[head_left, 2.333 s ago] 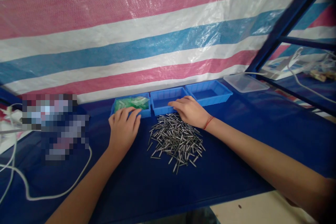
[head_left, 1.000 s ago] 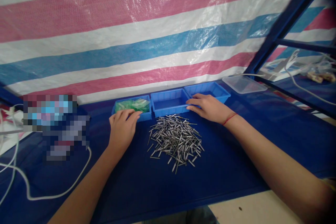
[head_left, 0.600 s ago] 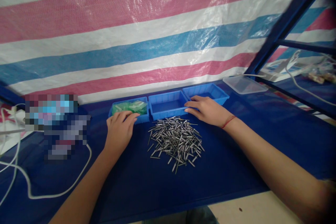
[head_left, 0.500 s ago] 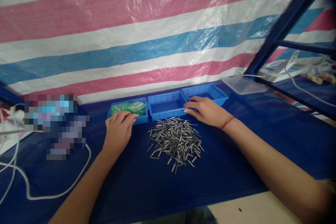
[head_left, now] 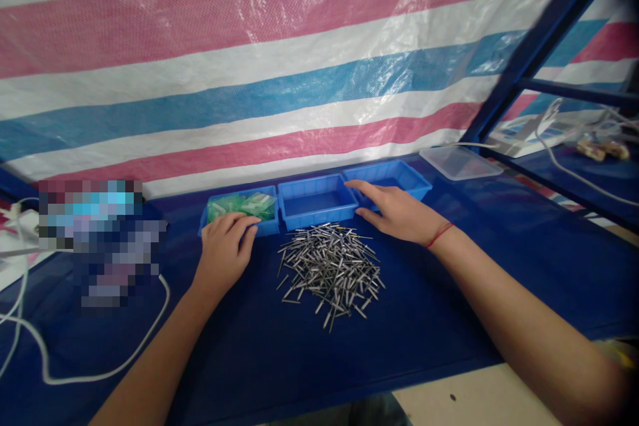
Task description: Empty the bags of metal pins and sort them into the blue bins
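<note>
Three blue bins stand in a row at the back of the table. My left hand (head_left: pixel 224 253) is at the front of the left bin (head_left: pixel 264 227), its fingers bent over the rim and its thumb in front; this bin holds green plastic packets (head_left: pixel 244 204). My right hand (head_left: pixel 399 213) has thumb and index finger spread around the front right corner of the middle bin (head_left: pixel 319 216), whose inside shows bare. Partly behind that hand is the right bin (head_left: pixel 417 188). A heap of metal pop rivets (head_left: pixel 332 273) lies in front of the middle bin.
A clear plastic lid (head_left: pixel 460 163) lies on the blue tabletop (head_left: pixel 424 333) at the back right. White cables (head_left: pixel 104 376) and blurred-out items (head_left: pixel 114 239) are on the left. Behind hangs a striped sheet (head_left: pixel 279 100); a blue frame post (head_left: pixel 539 46) stands at the right.
The fingers of my right hand have spread apart at the middle bin's corner, the index finger reaching over its rim. My left hand stays at the left bin. The view has shifted slightly.
</note>
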Available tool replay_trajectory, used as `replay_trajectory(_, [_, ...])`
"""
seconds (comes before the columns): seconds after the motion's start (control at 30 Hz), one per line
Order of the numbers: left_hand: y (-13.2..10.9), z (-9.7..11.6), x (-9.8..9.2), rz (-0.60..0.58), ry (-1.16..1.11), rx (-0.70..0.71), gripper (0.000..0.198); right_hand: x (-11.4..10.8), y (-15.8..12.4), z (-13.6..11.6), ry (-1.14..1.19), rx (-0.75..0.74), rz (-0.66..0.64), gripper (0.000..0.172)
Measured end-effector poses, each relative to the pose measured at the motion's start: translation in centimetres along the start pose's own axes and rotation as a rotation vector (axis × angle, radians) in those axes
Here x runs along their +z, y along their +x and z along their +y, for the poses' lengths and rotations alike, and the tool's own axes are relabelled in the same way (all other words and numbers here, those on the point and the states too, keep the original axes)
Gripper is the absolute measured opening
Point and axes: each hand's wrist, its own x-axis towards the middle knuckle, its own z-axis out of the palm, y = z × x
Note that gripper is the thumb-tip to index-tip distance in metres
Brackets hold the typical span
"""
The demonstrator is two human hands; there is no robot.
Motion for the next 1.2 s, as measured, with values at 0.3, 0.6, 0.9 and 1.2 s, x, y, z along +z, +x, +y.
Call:
replay_trajectory(0.3, [-0.4, 3.2, -1.6, 0.062, -0.186, 0.062, 0.029, -2.5, -0.6, -4.1, 0.085, -0.126, 0.164, 0.038])
replay_trajectory(0.6, [-1.0, 5.3, -3.3, -0.541, -0.289, 0.219, 0.015, 0.3, -1.1, -8.8, 0.358, -0.346, -0.01, 0.008])
replay_trajectory(0.9, [-1.1, 3.2, -2.9, -0.646, -0.223, 0.225, 0.015, 1.4, -0.7, -10.2, 0.325, -0.319, 0.098, 0.016])
replay_trajectory(1.2, [-1.2, 2.9, -2.1, -0.593, -0.162, 0.206, 0.016, 1.9, 2.3, -11.3, 0.182, -0.324, 0.031, 0.015])
